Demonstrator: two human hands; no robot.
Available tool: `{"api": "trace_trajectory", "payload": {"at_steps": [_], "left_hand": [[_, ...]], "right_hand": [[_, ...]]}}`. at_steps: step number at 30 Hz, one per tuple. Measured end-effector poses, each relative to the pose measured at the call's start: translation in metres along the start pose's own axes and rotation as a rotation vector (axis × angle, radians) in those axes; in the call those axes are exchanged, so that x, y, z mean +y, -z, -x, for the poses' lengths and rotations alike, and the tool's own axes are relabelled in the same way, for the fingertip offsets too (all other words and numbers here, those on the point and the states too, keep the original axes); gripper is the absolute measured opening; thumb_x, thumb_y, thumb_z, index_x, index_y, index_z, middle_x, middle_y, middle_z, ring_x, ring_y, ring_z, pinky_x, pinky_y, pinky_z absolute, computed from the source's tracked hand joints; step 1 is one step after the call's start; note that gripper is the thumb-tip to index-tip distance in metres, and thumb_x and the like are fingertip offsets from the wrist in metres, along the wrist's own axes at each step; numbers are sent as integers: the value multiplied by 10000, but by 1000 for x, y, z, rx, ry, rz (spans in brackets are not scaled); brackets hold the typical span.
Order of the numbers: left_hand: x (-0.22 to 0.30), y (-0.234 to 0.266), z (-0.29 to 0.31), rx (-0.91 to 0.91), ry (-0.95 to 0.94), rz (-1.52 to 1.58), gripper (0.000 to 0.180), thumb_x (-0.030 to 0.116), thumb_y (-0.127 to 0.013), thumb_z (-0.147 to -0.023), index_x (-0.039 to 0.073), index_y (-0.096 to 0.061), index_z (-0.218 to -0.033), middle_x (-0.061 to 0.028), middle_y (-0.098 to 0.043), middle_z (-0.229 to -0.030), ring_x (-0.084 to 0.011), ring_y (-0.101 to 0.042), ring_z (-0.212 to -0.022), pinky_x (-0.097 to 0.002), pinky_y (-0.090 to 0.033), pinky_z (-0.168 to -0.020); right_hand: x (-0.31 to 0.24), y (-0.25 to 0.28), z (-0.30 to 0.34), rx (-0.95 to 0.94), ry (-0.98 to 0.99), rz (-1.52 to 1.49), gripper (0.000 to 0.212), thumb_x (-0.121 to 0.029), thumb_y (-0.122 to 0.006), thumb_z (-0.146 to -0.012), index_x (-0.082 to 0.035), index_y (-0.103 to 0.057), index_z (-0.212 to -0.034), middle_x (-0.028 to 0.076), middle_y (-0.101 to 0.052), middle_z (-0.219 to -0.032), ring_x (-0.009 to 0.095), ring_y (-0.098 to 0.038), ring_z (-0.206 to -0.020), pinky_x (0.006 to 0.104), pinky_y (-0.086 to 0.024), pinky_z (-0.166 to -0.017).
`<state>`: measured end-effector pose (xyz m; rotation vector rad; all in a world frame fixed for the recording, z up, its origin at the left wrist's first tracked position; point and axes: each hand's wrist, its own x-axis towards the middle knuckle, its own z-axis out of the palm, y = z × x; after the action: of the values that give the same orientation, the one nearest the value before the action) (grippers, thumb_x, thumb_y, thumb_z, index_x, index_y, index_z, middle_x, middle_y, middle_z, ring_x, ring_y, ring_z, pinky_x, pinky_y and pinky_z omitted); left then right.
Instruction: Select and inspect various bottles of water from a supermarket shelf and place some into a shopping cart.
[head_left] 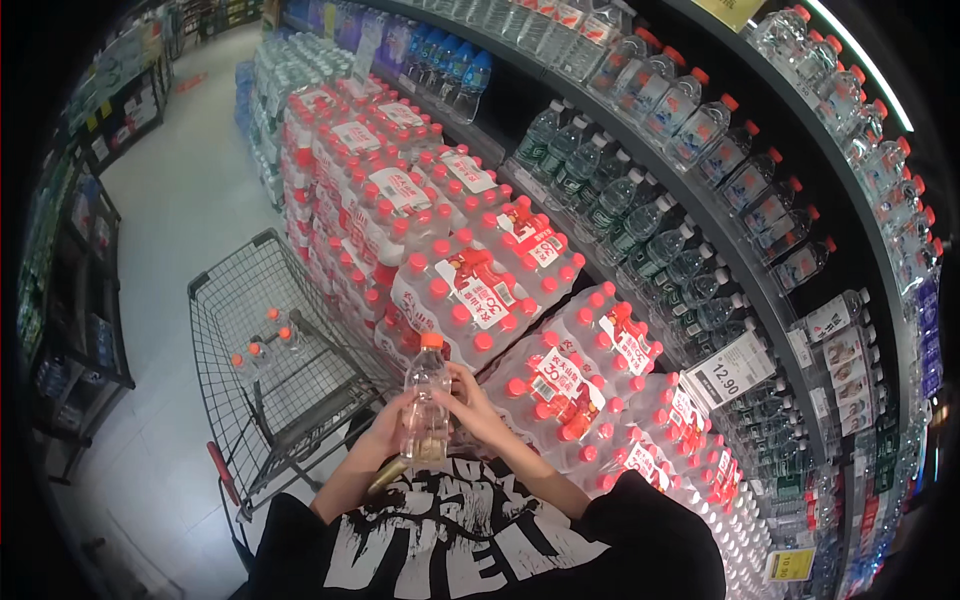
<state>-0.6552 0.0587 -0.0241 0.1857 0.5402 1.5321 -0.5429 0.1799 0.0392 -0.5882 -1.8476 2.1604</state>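
Observation:
A clear plastic bottle [424, 400] with an orange cap stands upright in front of my chest. My left hand [387, 425] is wrapped round its left side, low down. From the right, my right hand [470, 408] closes on the bottle's middle, with the thumb across its front. The cap appears to be on. Just left of the bottle is the shopping cart [225, 262], a wire one with a red-ended handle. Inside it are several small clear bottles [257, 352] with orange caps.
Shrink-wrapped packs of red-capped bottles [480, 290] are stacked just ahead and to the right. Behind them a long curved-looking shelf [690, 190] holds rows of water bottles. A white price sign [728, 370] sticks out from it. Dark display racks [90, 300] line the aisle's left side.

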Motion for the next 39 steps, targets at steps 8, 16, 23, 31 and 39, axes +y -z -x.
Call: {"api": "trace_trajectory", "payload": {"at_steps": [8,16,23,31,39], "left_hand": [[-4,-19,13,-47,43,309,697,569,-370,-840,48,-355,-1304,-169,-474,-1228,-397,-484,-1113,-539,-362,-951],[-9,-28,13,-292,167,358,734,549,-357,-865,-44,-346,-1297,-230,-417,-1287,-418,-456,-1133,-527,-364,-957],[-23,-22,9,-323,-143,202,510,215,-583,-851,119,-268,-1241,-135,-482,-1166,-275,-491,-1103,-488,-398,-929],[-30,-22,-6,-172,-285,-271,514,364,-531,-863,123,-314,-1263,-107,-472,-1147,-266,-447,-1108,-416,-367,-954],[-28,-33,-3,-247,45,212,403,401,-315,-914,30,-460,-976,-55,-392,-695,-137,-351,-567,-247,-308,-533]], "right_hand": [[-19,-9,-6,81,97,234,572,-135,-700,-766,18,-396,-1226,81,-540,-1069,130,-532,-969,276,-430,-840],[-50,10,3,215,372,175,641,-99,-720,-720,36,-384,-1248,113,-518,-1164,171,-486,-1077,313,-370,-930],[-61,2,-9,115,222,-307,531,-318,-572,-805,-44,-409,-1229,141,-535,-1131,269,-522,-1059,411,-436,-888],[-76,21,-37,74,214,-729,386,-422,-552,-811,-71,-529,-969,82,-564,-912,252,-576,-867,381,-472,-767],[-126,52,-42,219,338,-462,418,-424,-551,-835,-69,-514,-1052,97,-575,-976,270,-559,-930,409,-457,-811]]}}
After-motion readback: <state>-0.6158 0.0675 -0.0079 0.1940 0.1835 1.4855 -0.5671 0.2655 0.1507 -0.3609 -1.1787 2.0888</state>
